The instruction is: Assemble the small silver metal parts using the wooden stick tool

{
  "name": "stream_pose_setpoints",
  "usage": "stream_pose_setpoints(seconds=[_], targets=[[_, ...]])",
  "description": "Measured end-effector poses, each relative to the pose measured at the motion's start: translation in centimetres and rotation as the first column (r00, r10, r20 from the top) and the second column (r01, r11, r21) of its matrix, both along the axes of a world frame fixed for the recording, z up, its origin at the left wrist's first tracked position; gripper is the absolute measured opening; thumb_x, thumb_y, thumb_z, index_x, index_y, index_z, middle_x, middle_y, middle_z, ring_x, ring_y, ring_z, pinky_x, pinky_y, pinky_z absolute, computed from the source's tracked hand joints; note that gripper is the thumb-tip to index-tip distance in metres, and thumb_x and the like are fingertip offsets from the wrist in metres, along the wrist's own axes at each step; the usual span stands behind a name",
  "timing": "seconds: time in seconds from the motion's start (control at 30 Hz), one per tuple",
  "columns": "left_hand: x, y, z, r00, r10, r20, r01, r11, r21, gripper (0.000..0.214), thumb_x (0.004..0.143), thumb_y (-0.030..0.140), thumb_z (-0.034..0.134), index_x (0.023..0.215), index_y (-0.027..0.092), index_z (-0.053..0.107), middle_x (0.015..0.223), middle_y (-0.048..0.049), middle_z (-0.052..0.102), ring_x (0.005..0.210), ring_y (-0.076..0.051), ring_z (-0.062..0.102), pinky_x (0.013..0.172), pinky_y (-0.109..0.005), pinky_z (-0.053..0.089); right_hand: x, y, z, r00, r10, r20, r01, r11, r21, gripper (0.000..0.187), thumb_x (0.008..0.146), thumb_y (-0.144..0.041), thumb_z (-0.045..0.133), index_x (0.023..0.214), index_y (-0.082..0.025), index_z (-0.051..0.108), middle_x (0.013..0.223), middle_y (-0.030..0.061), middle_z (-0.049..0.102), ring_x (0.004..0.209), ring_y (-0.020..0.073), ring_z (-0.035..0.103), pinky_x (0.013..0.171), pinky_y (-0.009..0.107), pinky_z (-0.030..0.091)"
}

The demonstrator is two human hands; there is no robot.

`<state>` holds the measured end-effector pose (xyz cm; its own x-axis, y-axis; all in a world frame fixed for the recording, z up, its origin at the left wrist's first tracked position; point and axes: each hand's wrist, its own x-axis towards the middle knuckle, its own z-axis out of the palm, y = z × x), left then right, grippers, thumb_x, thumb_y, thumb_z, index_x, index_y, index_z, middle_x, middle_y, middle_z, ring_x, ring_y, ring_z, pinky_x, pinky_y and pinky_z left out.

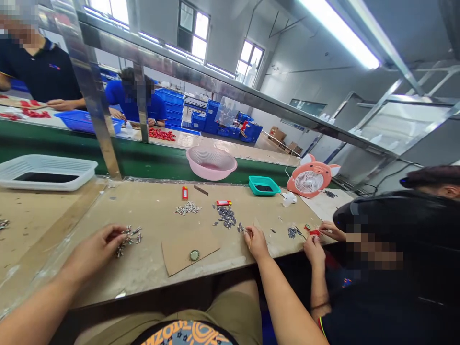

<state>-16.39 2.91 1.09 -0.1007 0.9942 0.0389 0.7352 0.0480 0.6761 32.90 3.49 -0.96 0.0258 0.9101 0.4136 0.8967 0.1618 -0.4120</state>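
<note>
My left hand (95, 251) rests at the near left of the brown-surfaced workbench (151, 282), its fingertips at a heap of small silver metal parts (127, 242). I cannot tell whether it pinches any of them. My right hand (256, 242) is shut on a thin pale stick (250, 238), whose tip points down at the bench. A scattered group of dark and silver small parts (225, 216) lies just beyond that hand. Between my hands sits a cardboard offcut (189, 251) with a ribbed metal bottle cap (194, 255) on it.
A co-worker's hands (316, 244) work at a red item to my right. Another silver heap (187, 208), a teal tray (264, 185), a pink bowl (211, 162) and a white tray (46, 171) stand farther along. A steel rail (93, 91) crosses above.
</note>
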Motion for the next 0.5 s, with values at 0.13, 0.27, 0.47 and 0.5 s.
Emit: stream_pose_setpoints(seconds=[0.13, 0.27, 0.47, 0.5], targets=[[-1.3, 1.0, 0.6, 0.969, -0.063, -0.238, 0.108, 0.977, 0.183, 0.047, 0.078, 0.055, 0.042, 0.094, 0.017, 0.064, 0.094, -0.0010, 0.068, 0.097, -0.023, 0.057, 0.089, -0.033, 0.039, 0.0, 1.3, 0.3, 0.995, -0.021, 0.093, 0.031, 0.993, -0.115, 0.013, 0.077, -0.021, 0.059, 0.089, -0.018, 0.065, 0.086, 0.0064, 0.063, 0.084, 0.0205, 0.057, 0.081, 0.031, 0.042], [1.2, -0.3, 1.0, 0.989, -0.026, -0.149, 0.064, 0.963, 0.261, 0.041, 0.082, 0.051, 0.041, 0.096, 0.020, 0.064, 0.097, -0.0008, 0.068, 0.095, -0.022, 0.058, 0.088, -0.033, 0.041, -0.3, 2.3, 0.9, 0.987, -0.010, 0.158, 0.042, 0.978, -0.203, 0.006, 0.076, -0.021, 0.061, 0.079, -0.018, 0.065, 0.082, 0.0043, 0.064, 0.081, 0.0185, 0.057, 0.074, 0.026, 0.041], [8.2, -5.4, 1.2, 0.926, -0.230, 0.298, 0.191, 0.969, 0.156, 0.028, 0.081, 0.043, 0.051, 0.090, 0.022, 0.068, 0.082, -0.0045, 0.069, 0.082, -0.023, 0.060, 0.077, -0.031, 0.044, -0.5, 3.0, 2.8, 0.986, 0.039, 0.165, 0.002, 0.971, -0.240, 0.011, 0.074, -0.013, 0.055, 0.065, -0.015, 0.062, 0.067, 0.0064, 0.063, 0.068, 0.0185, 0.057, 0.066, 0.027, 0.039], [9.4, -6.4, 1.4, 0.885, -0.267, 0.382, 0.242, 0.964, 0.114, 0.028, 0.083, 0.041, 0.049, 0.093, 0.022, 0.067, 0.076, -0.0035, 0.067, 0.076, -0.021, 0.060, 0.073, -0.030, 0.044, -0.8, 2.9, 3.1, 0.987, 0.049, 0.150, -0.013, 0.973, -0.229, 0.013, 0.075, -0.013, 0.053, 0.067, -0.015, 0.062, 0.067, 0.0070, 0.063, 0.069, 0.0189, 0.058, 0.066, 0.028, 0.040]])
